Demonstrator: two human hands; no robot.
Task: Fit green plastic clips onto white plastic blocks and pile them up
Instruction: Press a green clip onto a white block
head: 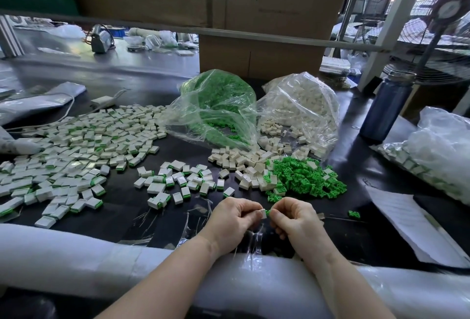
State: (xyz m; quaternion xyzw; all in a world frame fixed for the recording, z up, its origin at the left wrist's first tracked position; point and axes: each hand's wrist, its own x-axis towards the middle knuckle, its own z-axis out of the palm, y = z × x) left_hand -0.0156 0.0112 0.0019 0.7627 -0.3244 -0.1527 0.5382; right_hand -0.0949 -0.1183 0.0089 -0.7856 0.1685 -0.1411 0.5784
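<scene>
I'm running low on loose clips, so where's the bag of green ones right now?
In the head view, the bag of green clips lies open at the table's centre back, in front of the cardboard box, with the bag of white blocks touching its right side.

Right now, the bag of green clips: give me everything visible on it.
The bag of green clips is clear, crinkled thin plastic, slumped on the dark table behind the loose parts. It is mounded high with small bright green clips, and its mouth gapes toward the person, with clips showing at the opening. On its right it presses against the bag of white blocks; a cardboard box stands right behind. No hand touches it.
</scene>
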